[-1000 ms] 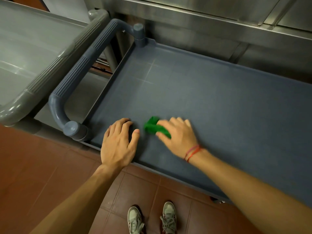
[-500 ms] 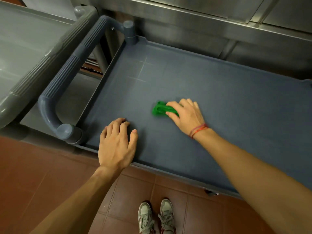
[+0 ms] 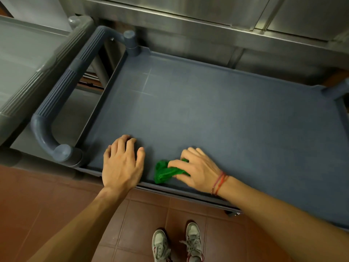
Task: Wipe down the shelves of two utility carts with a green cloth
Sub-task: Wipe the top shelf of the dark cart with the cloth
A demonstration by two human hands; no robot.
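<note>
On cart shelf (image 3: pixel 226 120): right hand (image 3: pixel 196 171) grips green cloth (image 3: pixel 162 173), half hidden beneath; left hand (image 3: pixel 120 165) rests flat, relaxed.

A: What is the floor like?
B: A red-brown tile floor (image 3: pixel 37 214), square tiles with darker grout lines.
A: And at the back?
B: A brushed stainless steel unit (image 3: pixel 188 19) runs across the top. A slanted seam (image 3: pixel 262 14) splits its panels, and it carries dull reflections.
A: The corner?
B: A pale wall (image 3: pixel 37 8) at upper left. The light is dim and warm.
</note>
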